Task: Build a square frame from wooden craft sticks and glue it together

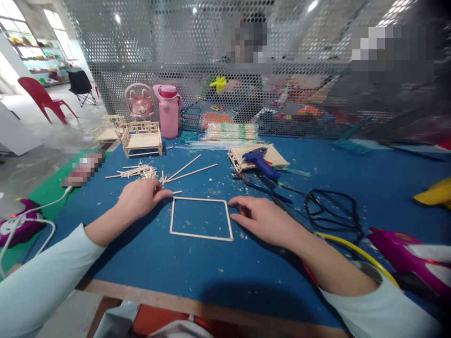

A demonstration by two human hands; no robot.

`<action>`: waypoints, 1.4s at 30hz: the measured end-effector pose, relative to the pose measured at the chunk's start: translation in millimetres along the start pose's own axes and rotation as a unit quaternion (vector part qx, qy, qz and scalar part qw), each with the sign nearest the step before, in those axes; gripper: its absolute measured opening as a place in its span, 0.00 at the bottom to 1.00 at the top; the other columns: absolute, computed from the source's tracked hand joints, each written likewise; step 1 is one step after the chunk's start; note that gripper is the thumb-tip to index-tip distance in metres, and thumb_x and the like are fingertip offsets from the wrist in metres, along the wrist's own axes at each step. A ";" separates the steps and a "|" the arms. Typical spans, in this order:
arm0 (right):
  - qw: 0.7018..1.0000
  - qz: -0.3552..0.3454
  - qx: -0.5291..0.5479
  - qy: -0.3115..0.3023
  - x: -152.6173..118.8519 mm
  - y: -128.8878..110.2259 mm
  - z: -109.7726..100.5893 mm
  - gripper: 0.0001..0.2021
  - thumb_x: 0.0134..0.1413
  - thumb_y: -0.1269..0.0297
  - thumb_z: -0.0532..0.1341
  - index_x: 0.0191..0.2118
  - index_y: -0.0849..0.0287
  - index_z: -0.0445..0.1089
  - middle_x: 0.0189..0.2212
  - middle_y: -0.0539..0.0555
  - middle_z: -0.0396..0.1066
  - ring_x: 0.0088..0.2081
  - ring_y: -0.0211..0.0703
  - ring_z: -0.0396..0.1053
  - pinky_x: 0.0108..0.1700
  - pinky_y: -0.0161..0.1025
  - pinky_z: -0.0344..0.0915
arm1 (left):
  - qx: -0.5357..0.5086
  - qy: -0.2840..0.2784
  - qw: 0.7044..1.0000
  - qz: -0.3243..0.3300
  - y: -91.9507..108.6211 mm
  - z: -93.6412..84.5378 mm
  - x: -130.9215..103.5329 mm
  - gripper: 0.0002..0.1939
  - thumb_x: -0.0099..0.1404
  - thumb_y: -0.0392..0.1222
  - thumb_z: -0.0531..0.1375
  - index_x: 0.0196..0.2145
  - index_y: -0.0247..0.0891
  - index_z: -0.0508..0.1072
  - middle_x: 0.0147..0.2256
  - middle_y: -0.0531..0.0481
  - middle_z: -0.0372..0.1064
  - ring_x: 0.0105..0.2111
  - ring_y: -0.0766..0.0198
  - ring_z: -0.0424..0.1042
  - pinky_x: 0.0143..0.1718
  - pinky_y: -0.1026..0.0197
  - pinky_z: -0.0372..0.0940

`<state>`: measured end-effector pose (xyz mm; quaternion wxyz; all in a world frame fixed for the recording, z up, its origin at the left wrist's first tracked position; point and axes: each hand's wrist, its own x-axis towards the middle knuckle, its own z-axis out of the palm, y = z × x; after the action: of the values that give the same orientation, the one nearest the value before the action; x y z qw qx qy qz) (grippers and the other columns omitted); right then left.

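A rectangular frame of thin wooden sticks (pixel 201 235) lies flat on the blue table. My left hand (pixel 141 197) is at its upper left corner, thumb and fingers closed together near a short stick piece (pixel 177 192); whether it grips anything is hidden. On the other side, my right hand (pixel 259 217) rests beside the upper right corner with thumb and forefinger apart and nothing between them. A pile of short sticks (pixel 141 171) and two longer sticks (pixel 192 173) lie beyond my left hand.
Small wooden stick furniture (pixel 143 139) stands at the back left beside a pink bottle (pixel 169 115). A blue glue gun (pixel 262 163) lies on a stick panel (pixel 239 157). Its black cable (pixel 331 211) coils at right. Behind a perforated metal screen (pixel 141 51) sits a person.
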<state>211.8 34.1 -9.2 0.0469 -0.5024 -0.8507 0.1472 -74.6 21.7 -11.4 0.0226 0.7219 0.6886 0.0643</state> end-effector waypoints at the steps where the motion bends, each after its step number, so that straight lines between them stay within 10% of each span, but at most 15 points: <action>1: 1.000 -0.002 -0.001 -0.001 0.2 0.7 0.4 0.14 0.52 0.61 0.54 0.42 0.57 0.69 0.26 0.51 0.70 0.27 0.40 0.65 0.28 0.34 0.56 | -0.001 0.018 1.000 -0.018 -3.7 -2.6 0.9 0.23 0.63 0.58 0.47 0.33 0.40 0.73 0.30 0.45 0.73 0.31 0.56 0.70 0.25 0.63 0.53; 5: 1.000 -0.010 0.002 0.003 1.9 4.2 2.3 0.14 0.52 0.60 0.54 0.42 0.57 0.70 0.26 0.52 0.70 0.26 0.40 0.65 0.28 0.34 0.57 | -0.005 0.076 0.995 -0.060 -28.7 -12.2 7.0 0.18 0.63 0.52 0.49 0.37 0.38 0.71 0.31 0.45 0.72 0.30 0.59 0.70 0.26 0.63 0.54; 9: 1.000 -0.004 0.010 -0.003 3.2 5.3 2.8 0.14 0.52 0.59 0.54 0.42 0.57 0.69 0.24 0.51 0.69 0.25 0.40 0.65 0.27 0.35 0.57 | -0.067 -0.025 0.996 0.048 -44.0 -10.0 12.6 0.15 0.56 0.53 0.57 0.30 0.38 0.73 0.26 0.51 0.70 0.27 0.64 0.67 0.26 0.65 0.54; 28: 1.000 -0.020 0.003 0.020 0.9 2.3 2.2 0.14 0.53 0.62 0.53 0.44 0.57 0.69 0.28 0.52 0.70 0.28 0.41 0.66 0.31 0.36 0.60 | -0.050 0.003 0.998 0.031 -3.8 2.2 2.6 0.11 0.58 0.42 0.52 0.31 0.37 0.73 0.28 0.47 0.72 0.27 0.62 0.68 0.26 0.63 0.56; 42: 0.986 -0.161 0.010 -0.034 -6.3 -3.9 -3.5 0.09 0.48 0.75 0.51 0.27 0.59 0.66 0.29 0.52 0.67 0.30 0.38 0.63 0.34 0.33 0.57 | -0.156 -0.081 0.940 0.292 4.9 10.2 -9.7 0.12 0.58 0.31 0.50 0.34 0.38 0.71 0.34 0.48 0.68 0.35 0.65 0.67 0.38 0.64 0.61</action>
<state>212.4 27.6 -4.3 0.0458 -0.3526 -0.9203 0.1630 -69.0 12.4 -21.6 0.1705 0.8816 0.4246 0.1161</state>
